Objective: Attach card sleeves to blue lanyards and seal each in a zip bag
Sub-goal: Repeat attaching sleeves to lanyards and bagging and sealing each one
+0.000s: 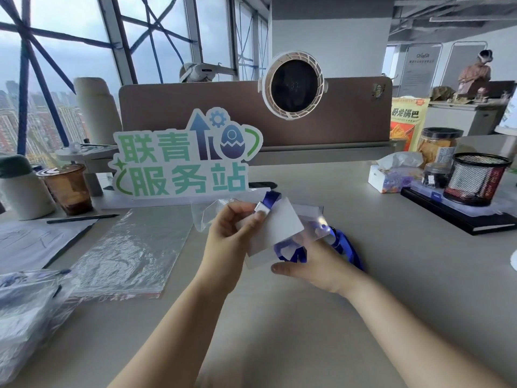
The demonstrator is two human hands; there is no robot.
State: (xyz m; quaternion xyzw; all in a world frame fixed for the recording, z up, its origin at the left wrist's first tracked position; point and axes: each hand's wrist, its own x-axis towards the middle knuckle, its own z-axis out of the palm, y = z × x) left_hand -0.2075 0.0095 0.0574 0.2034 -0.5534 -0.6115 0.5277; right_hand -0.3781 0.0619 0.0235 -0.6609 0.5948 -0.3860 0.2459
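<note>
Card sleeve [275, 228] over grey desk [279, 331], windows [70, 51] behind

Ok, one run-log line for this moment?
left hand: pinches clip on card sleeve | right hand: underneath, grip hidden | blue lanyard: trails past right hand | zip bags: stacked left

Both bare forearms enter from the lower edge and converge above the middle of the worktop [279, 331]. The left grip [228, 233] is the higher of the two. Its fingers are curled and its thumb pinches the card sleeve [279, 224] at the top clip. The right grip [319, 264] sits lower, just beside the left, with the thumb extended leftward at the sleeve's lower edge. Its fingers are hidden behind the sleeve, so their closure cannot be determined.
</note>
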